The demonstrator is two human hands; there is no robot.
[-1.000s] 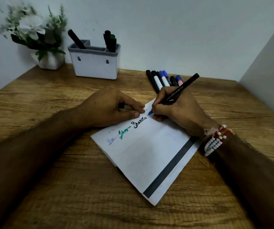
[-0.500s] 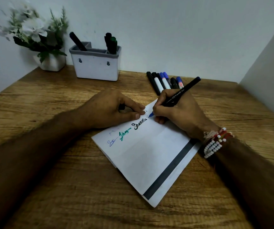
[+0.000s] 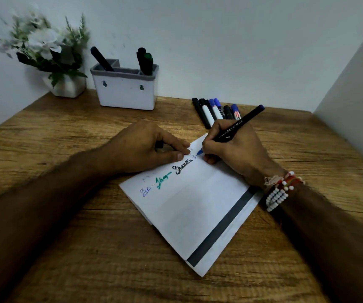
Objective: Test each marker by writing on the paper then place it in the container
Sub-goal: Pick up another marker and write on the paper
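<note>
While your right hand (image 3: 235, 149) is pinched around the marker (image 3: 237, 125), with its blue tip touching the paper (image 3: 193, 206) just past the black word, press lightly and pull one short, steady stroke so the ink shows plainly. Then lift straight off so nothing smears.

Your left hand (image 3: 141, 147) rests on the sheet's far edge, its fingers curled round a small dark piece that I take to be the cap (image 3: 159, 145). Use that hand to pin the paper flat.

Three words stand on the paper, one blue, one green and one black, and a fourth mark in blue is begun. The container (image 3: 125, 92) at the back of the counter (image 3: 66, 248) holds three markers: one in its left compartment and two in its right. Just beyond your right hand lie the loose markers (image 3: 214, 110), six or seven of them. They overlap too much for a sure count.
</note>
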